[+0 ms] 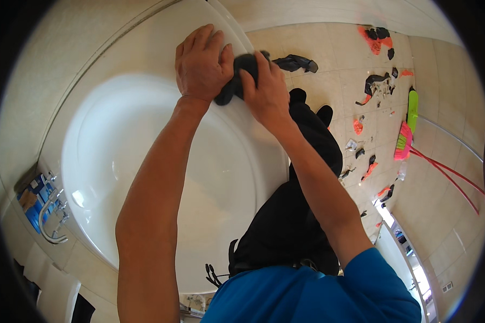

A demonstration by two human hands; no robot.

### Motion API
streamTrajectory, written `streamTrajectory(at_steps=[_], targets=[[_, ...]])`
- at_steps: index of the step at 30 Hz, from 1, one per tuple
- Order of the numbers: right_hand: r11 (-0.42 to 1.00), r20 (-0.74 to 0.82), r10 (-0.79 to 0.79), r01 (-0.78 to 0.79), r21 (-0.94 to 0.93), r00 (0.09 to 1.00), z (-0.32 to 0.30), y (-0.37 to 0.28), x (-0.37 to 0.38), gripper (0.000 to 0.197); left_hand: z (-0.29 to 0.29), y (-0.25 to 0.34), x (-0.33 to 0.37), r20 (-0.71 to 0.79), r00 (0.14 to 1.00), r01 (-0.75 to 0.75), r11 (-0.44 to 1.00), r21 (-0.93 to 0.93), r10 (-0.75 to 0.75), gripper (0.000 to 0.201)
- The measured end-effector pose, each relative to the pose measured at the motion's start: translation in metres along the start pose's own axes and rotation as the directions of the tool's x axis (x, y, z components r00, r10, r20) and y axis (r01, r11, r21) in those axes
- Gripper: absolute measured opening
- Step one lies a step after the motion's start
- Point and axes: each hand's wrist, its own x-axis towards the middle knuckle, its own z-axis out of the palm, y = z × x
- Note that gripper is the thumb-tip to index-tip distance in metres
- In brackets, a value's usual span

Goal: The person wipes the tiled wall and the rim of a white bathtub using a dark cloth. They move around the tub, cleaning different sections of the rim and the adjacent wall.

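A white oval bathtub (215, 156) lies below me. My left hand (202, 67) leans on its pale rim at the far side, fingers stretched out and the thumb beside a dark grey cloth (245, 67). That bunched cloth sits on the rim edge, with my right hand (267, 94) closed around it. Some of the cloth is hidden behind my right fingers.
A chrome faucet (44, 218) stands at the tub's left end beside a blue package (35, 199). On the tiled floor to the right lie a dark crumpled item (296, 63), scattered black and orange scraps (377, 40), a pink broom (403, 141) and a green brush head (412, 110).
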Motion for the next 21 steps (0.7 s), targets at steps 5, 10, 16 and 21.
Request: streamTrajectory(at_steps=[5, 10, 16, 21], targets=[[0.991, -0.036, -0.1, 0.096, -0.095, 0.994, -0.001, -0.009, -0.005, 0.057, -0.001, 0.0, 0.002, 0.006, 1.0, 0.02, 0.999, -0.028, -0.02, 0.027], [0.954, -0.043, -0.217, 0.203, -0.22, 0.975, -0.01, -0.007, -0.067, 0.062, -0.003, -0.002, -0.002, -0.024, 1.0, 0.003, 1.0, -0.008, -0.004, 0.027], [0.969, -0.111, -0.192, 0.171, -0.178, 0.975, 0.008, -0.018, -0.013, 0.055, 0.001, -0.003, 0.001, -0.035, 0.999, 0.019, 0.999, -0.028, -0.02, 0.027], [0.963, -0.071, -0.229, 0.215, -0.165, 0.971, 0.01, -0.022, 0.003, 0.052, 0.0, -0.001, -0.001, -0.051, 0.997, 0.054, 0.997, -0.057, -0.057, 0.025]])
